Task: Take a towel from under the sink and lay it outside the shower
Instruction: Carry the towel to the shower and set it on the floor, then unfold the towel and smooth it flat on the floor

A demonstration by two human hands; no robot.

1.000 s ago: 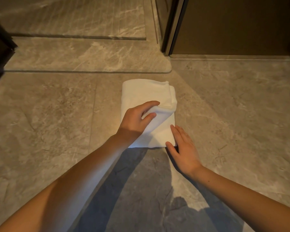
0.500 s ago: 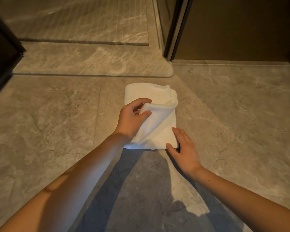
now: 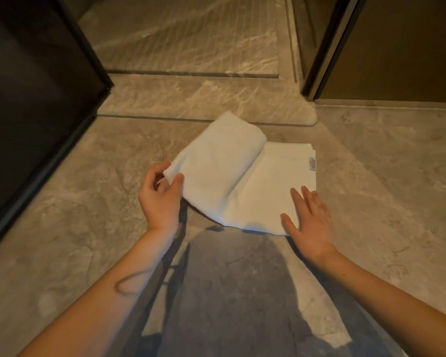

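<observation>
A person's right hand [image 3: 310, 217] lies flat and open on the near corner of a white towel [image 3: 245, 181] on the stone floor [image 3: 62, 228], while the left hand [image 3: 160, 194] keeps a pinching grip on the lifted fold's corner; half a second earlier that fold lay closed over the towel. Judged from here, a hard pull could drag the whole towel askew, just short of the shower threshold [image 3: 204, 99]

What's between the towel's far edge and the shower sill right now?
In the head view, only a narrow strip of bare stone floor separates the towel from the sill; nothing else lies there.
</observation>
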